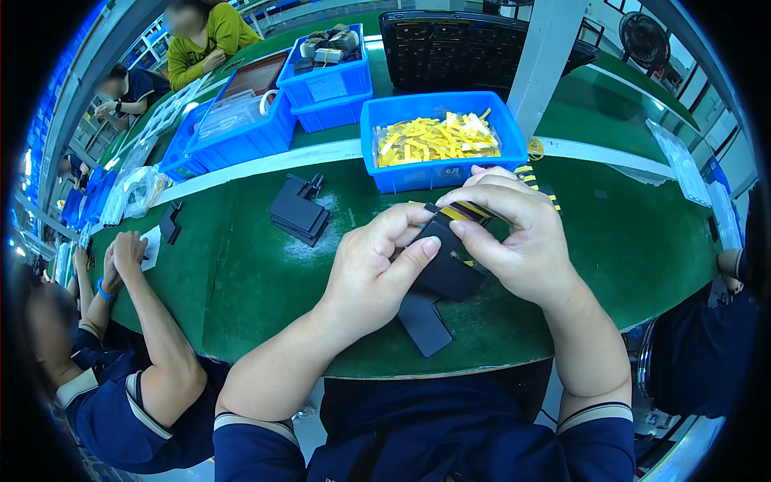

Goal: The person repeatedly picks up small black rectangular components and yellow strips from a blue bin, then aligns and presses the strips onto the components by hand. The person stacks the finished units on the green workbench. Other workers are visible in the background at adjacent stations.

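Just above the green table, my left hand (371, 263) is closed on a black flat plastic part (443, 259), its thumb lying on the upper face. My right hand (518, 229) pinches the same part's far end, where a yellow strip (454, 214) shows between the fingers. Whether that strip is stuck down I cannot tell, since the fingers partly cover it. Beneath the held part, nearer to me, another black angled part (426, 325) rests on the table. To the left stands a small stack of similar black parts (299, 213).
A blue bin (393, 178) of yellow strips stands beyond my hands, beside a white post (550, 64). More blue bins (241, 132) line the far left. At my left a co-worker's hands (120, 257) are near a single black part (170, 223). Yellow-black striped tape (540, 186) lies right.
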Action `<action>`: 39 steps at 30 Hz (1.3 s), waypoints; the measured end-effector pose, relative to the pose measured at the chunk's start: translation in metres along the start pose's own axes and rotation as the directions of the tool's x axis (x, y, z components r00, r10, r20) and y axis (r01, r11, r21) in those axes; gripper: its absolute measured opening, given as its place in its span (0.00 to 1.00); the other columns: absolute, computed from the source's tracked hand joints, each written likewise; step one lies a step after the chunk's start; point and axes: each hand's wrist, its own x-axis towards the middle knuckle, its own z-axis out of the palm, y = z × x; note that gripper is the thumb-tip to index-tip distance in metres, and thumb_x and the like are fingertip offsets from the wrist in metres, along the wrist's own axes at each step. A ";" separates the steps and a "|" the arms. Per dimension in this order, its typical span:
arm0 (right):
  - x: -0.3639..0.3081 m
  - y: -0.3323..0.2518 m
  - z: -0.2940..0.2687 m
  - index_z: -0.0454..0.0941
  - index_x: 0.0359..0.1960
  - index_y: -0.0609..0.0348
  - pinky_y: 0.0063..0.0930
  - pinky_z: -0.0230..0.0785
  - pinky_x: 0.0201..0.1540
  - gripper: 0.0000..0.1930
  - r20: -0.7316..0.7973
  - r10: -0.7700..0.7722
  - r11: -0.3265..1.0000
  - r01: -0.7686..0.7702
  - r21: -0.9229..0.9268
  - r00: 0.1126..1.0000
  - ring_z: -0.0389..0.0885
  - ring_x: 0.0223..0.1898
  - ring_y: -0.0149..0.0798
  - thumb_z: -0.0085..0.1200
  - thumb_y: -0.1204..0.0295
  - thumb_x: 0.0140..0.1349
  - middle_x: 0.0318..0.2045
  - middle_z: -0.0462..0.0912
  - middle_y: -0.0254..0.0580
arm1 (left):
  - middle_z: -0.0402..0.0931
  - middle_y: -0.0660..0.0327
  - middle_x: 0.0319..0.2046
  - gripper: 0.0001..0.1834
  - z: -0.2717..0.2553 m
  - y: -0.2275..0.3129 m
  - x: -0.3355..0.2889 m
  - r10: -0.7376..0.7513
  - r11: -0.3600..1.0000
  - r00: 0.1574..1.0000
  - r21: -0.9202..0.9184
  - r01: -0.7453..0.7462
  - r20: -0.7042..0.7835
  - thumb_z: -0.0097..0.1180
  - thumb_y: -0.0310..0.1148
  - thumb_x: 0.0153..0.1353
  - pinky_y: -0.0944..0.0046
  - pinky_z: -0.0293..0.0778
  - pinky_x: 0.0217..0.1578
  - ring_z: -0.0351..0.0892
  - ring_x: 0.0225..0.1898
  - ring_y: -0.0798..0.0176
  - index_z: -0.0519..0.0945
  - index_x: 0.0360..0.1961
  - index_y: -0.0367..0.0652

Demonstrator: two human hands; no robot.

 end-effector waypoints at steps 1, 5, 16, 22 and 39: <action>0.001 0.000 -0.002 0.79 0.32 0.63 0.31 0.68 0.37 0.09 0.019 -0.037 0.999 0.037 -0.025 0.999 0.77 0.30 0.41 0.57 0.79 0.46 0.25 0.78 0.42 | 0.78 0.62 0.33 0.11 0.000 0.000 0.000 0.006 0.999 1.000 -0.038 -0.006 -0.006 0.50 0.24 0.62 0.75 0.67 0.38 0.72 0.36 0.77 0.69 0.45 0.34; 0.003 -0.001 -0.008 0.78 0.33 0.63 0.32 0.67 0.40 0.11 0.069 -0.090 0.990 0.097 -0.100 0.994 0.76 0.33 0.42 0.59 0.79 0.44 0.27 0.78 0.41 | 0.78 0.62 0.34 0.11 -0.002 -0.004 0.000 0.004 1.000 1.000 -0.004 -0.004 0.009 0.49 0.25 0.62 0.75 0.68 0.38 0.72 0.36 0.76 0.69 0.45 0.33; 0.007 0.001 -0.017 0.79 0.23 0.60 0.39 0.65 0.50 0.08 0.071 -0.304 0.911 0.312 -0.272 0.950 0.75 0.47 0.46 0.65 0.77 0.38 0.38 0.79 0.39 | 0.77 0.64 0.32 0.09 -0.013 -0.005 0.005 -0.090 0.993 0.994 -0.074 0.094 0.062 0.50 0.27 0.62 0.75 0.68 0.36 0.73 0.34 0.77 0.73 0.41 0.34; 0.009 0.008 -0.027 0.79 0.22 0.64 0.32 0.67 0.48 0.06 0.016 -0.001 1.000 0.000 0.013 1.000 0.77 0.44 0.42 0.63 0.77 0.42 0.38 0.80 0.41 | 0.77 0.64 0.34 0.08 -0.016 0.000 0.004 -0.123 0.991 0.983 -0.043 0.130 0.133 0.51 0.27 0.62 0.74 0.68 0.38 0.73 0.35 0.76 0.73 0.40 0.34; 0.002 -0.001 -0.008 0.78 0.33 0.60 0.31 0.70 0.41 0.12 -0.166 -0.346 0.845 0.229 -0.484 0.923 0.78 0.36 0.42 0.60 0.82 0.43 0.33 0.78 0.42 | 0.73 0.56 0.38 0.11 -0.005 -0.022 0.007 0.167 0.986 0.961 0.040 -0.162 -0.221 0.59 0.24 0.54 0.72 0.78 0.32 0.77 0.36 0.69 0.76 0.38 0.31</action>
